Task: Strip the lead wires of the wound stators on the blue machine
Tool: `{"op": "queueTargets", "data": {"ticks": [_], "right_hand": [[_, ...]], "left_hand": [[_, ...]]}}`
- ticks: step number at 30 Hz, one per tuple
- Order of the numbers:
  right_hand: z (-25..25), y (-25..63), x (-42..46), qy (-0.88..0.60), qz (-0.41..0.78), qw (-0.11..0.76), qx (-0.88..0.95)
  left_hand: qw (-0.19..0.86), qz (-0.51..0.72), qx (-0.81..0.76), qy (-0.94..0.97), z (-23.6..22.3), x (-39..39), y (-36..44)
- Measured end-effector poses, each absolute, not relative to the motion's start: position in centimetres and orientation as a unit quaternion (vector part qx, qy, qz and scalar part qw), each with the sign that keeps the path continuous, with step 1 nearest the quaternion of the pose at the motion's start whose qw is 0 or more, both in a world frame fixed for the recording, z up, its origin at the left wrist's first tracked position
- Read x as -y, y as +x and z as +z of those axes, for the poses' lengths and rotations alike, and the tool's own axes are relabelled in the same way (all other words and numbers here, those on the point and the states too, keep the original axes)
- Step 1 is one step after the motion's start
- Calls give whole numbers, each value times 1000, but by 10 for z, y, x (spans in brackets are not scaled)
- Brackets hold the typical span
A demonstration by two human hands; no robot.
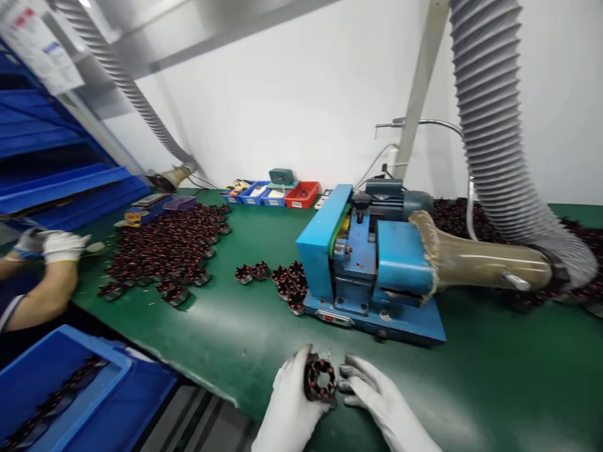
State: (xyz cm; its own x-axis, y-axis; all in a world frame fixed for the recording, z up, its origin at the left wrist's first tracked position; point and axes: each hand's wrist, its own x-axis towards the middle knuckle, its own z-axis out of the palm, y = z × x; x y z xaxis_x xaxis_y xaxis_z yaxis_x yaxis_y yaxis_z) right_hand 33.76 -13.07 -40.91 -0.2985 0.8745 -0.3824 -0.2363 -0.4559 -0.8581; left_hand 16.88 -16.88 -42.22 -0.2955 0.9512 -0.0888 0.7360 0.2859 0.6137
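Observation:
My left hand (294, 398), in a white glove, is closed around a motor stator (322, 379) with copper windings and a dark ring-shaped core. The stator's round opening faces me. Just to its right is my right hand (372, 392), also gloved, with darkened fingertips. Its fingers are loosely bent and slightly apart, pointing at the stator with a narrow gap between. Both hands are above the near part of the green table (226, 342), in front of a blue belt-sanding machine (355, 263).
Several stators (287, 280) sit against the machine's left side. A large pile of stators (162, 242) covers the table's left. A co-worker's gloved hand (63, 245) is beyond it. A blue bin (117, 364) stands lower left. A grey hose (494, 119) hangs at right; small trays (301, 194) line the wall.

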Motion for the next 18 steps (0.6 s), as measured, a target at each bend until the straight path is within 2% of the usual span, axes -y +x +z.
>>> {"op": "queueTargets", "data": {"ticks": [8, 11, 16, 18], "right_hand": [[-376, 365, 118, -476, 670, 399, 407], [-356, 385, 116, -457, 667, 414, 418], [-349, 401, 109, -428, 610, 582, 325], [-354, 398, 106, -438, 574, 598, 348]], "left_hand": [[452, 407, -598, 522, -407, 159, 245], [486, 439, -546, 522, -396, 156, 260], [491, 487, -537, 483, -377, 139, 280], [488, 517, -547, 441, -371, 126, 288]]}}
